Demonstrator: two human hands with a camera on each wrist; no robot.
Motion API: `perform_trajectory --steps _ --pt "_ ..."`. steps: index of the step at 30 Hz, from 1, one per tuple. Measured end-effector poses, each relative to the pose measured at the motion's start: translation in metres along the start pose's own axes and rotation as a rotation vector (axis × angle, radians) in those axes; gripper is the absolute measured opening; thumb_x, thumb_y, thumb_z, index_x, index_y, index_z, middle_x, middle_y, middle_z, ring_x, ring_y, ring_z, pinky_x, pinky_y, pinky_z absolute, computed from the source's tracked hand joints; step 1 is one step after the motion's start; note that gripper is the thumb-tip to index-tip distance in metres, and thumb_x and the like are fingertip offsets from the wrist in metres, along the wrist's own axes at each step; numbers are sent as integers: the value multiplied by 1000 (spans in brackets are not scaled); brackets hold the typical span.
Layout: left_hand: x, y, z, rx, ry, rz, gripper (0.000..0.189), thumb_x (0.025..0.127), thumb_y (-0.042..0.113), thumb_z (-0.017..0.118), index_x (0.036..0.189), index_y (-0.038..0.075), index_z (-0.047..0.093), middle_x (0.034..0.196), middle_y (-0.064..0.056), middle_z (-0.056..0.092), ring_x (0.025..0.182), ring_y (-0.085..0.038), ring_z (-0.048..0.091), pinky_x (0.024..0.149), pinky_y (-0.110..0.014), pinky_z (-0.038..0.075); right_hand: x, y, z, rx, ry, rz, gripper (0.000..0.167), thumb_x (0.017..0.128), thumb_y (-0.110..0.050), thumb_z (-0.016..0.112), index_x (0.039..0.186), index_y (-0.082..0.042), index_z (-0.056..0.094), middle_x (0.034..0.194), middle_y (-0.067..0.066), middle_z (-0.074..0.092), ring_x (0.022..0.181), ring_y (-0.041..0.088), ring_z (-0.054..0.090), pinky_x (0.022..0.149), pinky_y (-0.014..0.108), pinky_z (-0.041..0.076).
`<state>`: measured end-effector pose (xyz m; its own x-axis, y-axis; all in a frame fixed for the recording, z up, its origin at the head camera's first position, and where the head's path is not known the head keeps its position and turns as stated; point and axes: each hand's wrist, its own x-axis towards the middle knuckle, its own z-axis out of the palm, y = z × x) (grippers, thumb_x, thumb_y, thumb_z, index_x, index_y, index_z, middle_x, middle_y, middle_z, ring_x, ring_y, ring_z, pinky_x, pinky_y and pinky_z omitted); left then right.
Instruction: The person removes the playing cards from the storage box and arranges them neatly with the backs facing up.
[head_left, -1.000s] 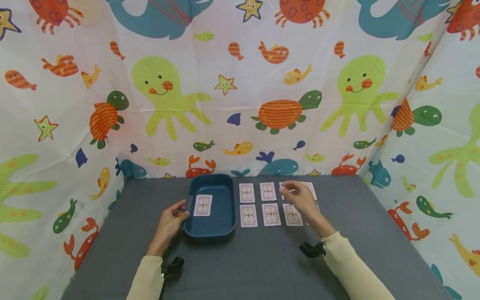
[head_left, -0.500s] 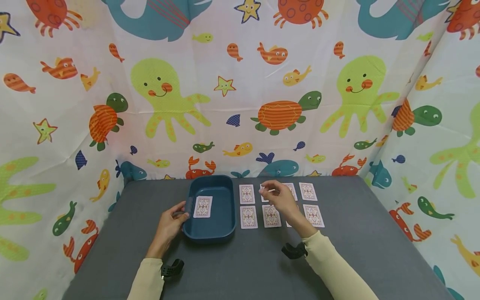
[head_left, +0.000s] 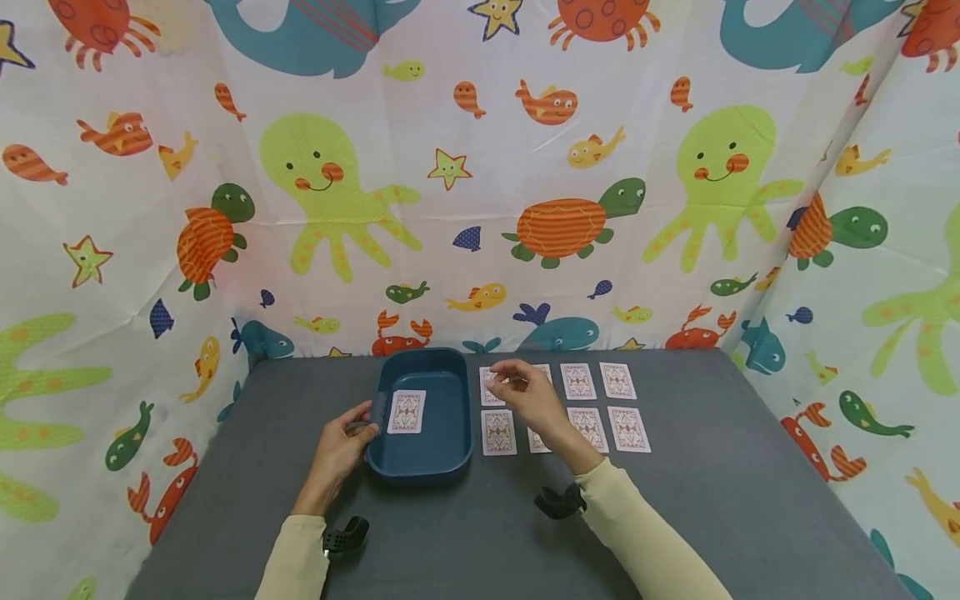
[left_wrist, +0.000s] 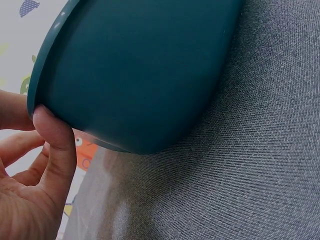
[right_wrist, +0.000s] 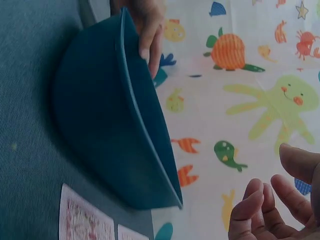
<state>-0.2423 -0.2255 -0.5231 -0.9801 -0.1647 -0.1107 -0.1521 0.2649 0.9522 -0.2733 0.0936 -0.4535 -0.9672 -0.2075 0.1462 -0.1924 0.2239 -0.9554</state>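
My left hand (head_left: 339,450) pinches the left rim of a dark blue-green plastic tub (head_left: 450,417), thumb outside, as the left wrist view shows. Inside the tub, near its left wall, lies a playing card (head_left: 406,412) with its patterned back up. To the right of the tub, several face-down playing cards (head_left: 588,430) form two rows. Over the left part of these rows hovers my right hand (head_left: 532,402), partly covering cards beneath it. In the right wrist view, its thumb and fingers (right_wrist: 247,210) are loosely bent and apart, with nothing between them.
A grey cloth-covered table (head_left: 450,542) lies under everything. Behind it and along both sides hangs a white curtain (head_left: 480,275) printed with sea animals. Dark bands (head_left: 561,502) with camera mounts sit on both wrists.
My right hand has moved left across the card rows, from the third and fourth columns to the first and second. My left hand and the tub have stayed in place.
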Motion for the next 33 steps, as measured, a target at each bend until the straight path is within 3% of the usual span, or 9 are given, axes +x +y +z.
perform_trajectory --steps 9,17,33 --pt "0 0 0 9 1 -9 51 94 12 62 144 11 49 127 -12 50 94 -21 57 60 -25 50 3 -10 26 7 -25 1 30 91 -24 71 117 -12 66 107 7 61 92 19 61 75 31 55" --pt "0 0 1 -1 8 -6 52 95 10 62 144 10 49 126 -13 50 94 -21 56 60 -25 49 11 -22 43 35 -105 -29 34 91 -25 71 122 -12 63 115 11 60 97 22 61 80 31 56" --pt "1 -2 1 7 10 -9 51 95 11 61 144 11 49 125 -13 50 93 -23 56 59 -26 49 33 -24 91 -55 -150 88 36 87 -32 74 121 -24 63 131 2 59 121 26 57 95 47 50"
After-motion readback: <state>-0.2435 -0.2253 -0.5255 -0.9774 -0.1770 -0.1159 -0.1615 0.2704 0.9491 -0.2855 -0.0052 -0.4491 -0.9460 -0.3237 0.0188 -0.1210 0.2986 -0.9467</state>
